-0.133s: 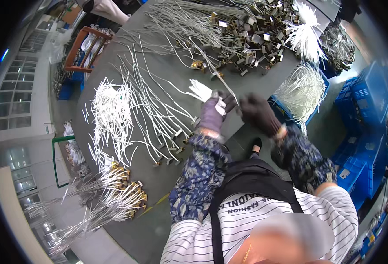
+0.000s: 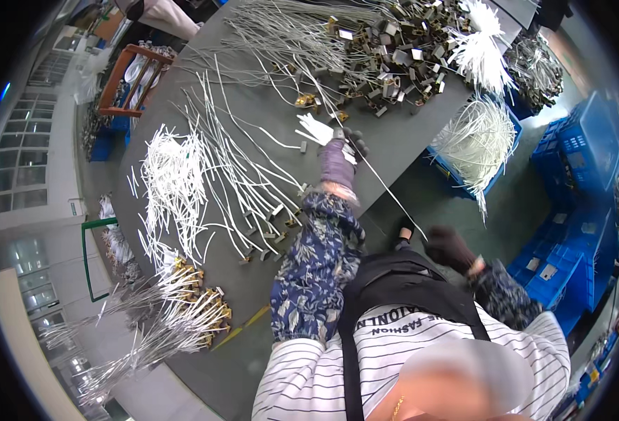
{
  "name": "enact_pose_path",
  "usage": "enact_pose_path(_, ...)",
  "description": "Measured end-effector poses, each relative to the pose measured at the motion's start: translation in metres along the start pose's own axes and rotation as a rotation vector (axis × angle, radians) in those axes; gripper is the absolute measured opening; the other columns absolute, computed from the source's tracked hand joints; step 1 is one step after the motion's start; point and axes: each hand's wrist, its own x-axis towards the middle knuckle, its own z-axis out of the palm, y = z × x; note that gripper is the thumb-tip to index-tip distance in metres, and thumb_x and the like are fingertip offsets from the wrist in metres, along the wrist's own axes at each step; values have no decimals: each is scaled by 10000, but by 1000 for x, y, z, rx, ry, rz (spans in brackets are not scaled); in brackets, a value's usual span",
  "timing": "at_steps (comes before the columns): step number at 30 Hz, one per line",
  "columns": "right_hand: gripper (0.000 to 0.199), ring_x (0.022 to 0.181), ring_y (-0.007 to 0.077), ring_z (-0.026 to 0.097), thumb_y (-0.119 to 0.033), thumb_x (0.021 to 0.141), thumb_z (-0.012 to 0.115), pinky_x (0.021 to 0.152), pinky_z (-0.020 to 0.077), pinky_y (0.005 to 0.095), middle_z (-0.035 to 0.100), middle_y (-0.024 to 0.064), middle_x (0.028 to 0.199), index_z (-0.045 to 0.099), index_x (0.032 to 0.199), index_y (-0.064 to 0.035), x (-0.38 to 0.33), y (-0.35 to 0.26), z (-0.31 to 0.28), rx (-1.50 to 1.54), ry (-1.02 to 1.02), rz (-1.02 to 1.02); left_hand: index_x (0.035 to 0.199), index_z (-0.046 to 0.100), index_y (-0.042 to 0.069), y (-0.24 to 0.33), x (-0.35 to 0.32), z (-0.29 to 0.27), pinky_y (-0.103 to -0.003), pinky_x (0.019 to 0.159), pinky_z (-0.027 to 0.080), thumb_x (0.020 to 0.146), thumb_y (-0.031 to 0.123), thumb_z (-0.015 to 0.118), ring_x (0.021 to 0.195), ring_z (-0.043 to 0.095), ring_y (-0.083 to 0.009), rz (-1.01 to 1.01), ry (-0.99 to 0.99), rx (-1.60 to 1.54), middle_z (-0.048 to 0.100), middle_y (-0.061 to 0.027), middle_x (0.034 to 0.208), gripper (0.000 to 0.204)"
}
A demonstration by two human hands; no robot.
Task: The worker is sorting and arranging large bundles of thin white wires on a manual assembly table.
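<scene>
Tautly, the white wire (image 2: 393,196) slants down rightward from curled left fingers (image 2: 358,139) to right fingers (image 2: 438,241) pinching it.

Blue crates (image 2: 581,163) opposite a reddish-brown slatted frame (image 2: 116,78)

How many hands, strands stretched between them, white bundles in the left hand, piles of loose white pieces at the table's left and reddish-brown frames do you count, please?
Left hand and right hand: 2
Thin strand: 1
White bundle: 1
White pile: 1
Reddish-brown frame: 1
Total: 6
</scene>
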Motion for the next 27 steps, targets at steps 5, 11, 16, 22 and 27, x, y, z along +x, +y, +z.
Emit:
enact_pose_path(5, 169, 564, 96, 522, -192, 784, 613, 487, 414, 272, 572, 45, 640, 639, 803, -26, -162, 36, -2, 489, 33, 775, 978, 570, 20, 11, 0, 5, -427, 707, 559, 920, 261, 550, 774, 634, -256, 127, -136, -81, 637, -128, 888, 249)
enact_pose_path(11, 154, 550, 94, 509, -189, 757, 626, 496, 403, 258, 562, 13, 645, 636, 807, -43, -159, 34, -16, 577, 158, 907, 978, 573, 0, 69, 5, 32, -450, 741, 566, 932, 246, 520, 786, 641, -279, 339, -20, 60, 638, -146, 931, 255)
enact_pose_path(16, 160, 560, 90, 511, -195, 753, 630, 501, 407, 258, 565, 15, 648, 642, 823, -51, -159, 42, -23, 623, 165, 937, 989, 576, 17, 93, -5, 41, -450, 736, 573, 912, 249, 558, 833, 650, -288, 364, 19, 84, 646, -148, 929, 245)
enact_pose_path(22, 168, 574, 108, 520, -197, 754, 632, 505, 408, 263, 589, 23, 674, 652, 828, -48, -161, 54, -22, 430, 63, 773, 886, 601, -28, 18, -44, 34, -344, 675, 528, 864, 176, 597, 733, 624, -243, 14, -209, 357, 642, -140, 812, 205)
enact_pose_path(27, 162, 622, 187, 576, -197, 746, 624, 575, 459, 335, 614, 60, 702, 669, 805, -53, -154, 55, -27, 341, -1, 594, 910, 599, -39, -59, -78, 2, -335, 529, 538, 838, 175, 661, 618, 636, -220, -76, 24, 304, 646, -139, 761, 235)
